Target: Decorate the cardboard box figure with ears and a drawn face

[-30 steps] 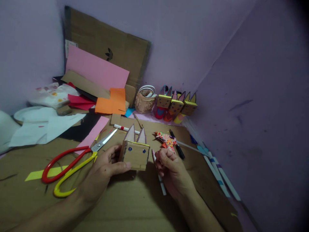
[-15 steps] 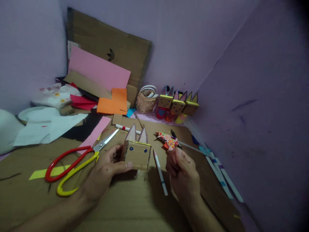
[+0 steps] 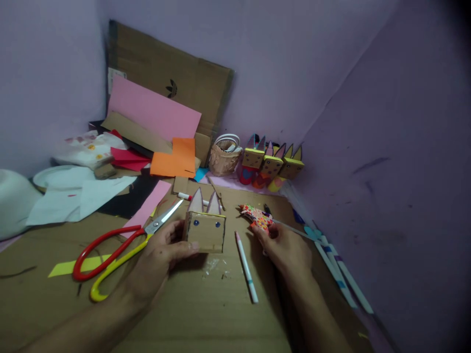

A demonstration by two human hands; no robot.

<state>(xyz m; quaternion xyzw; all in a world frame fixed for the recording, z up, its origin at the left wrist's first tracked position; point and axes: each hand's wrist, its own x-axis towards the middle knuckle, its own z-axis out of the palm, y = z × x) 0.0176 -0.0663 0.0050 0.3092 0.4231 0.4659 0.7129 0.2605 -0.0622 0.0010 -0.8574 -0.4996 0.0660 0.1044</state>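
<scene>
My left hand (image 3: 160, 252) has its grip closed on the box (image 3: 208, 236), thumb across the lower left of the front, fingers behind. The box is at mid-view, between the scissors (image 3: 148, 230) and the pen (image 3: 246, 267); I cannot tell whether its base touches the worktop (image 3: 165, 318). The front, bearing two blue eyes (image 3: 196, 223), faces me. The long axis runs through the two ears (image 3: 213, 203), which point up and away from me. My right hand (image 3: 289, 247) is at the near end of the floral piece (image 3: 257, 215); I cannot tell whether this grip is open or closed on it.

The pen lies between box and right hand, pink tip away from me. Clear scraps (image 3: 217, 267) lie just in front of the box. Scissors lie beside my left wrist, blades pointing away; my forearm hides part of the yellow handle. Behind the ears, a red-banded marker (image 3: 184, 196) is partly hidden. Farther back stand a basket (image 3: 224, 161) and three eared figures (image 3: 272, 165).
</scene>
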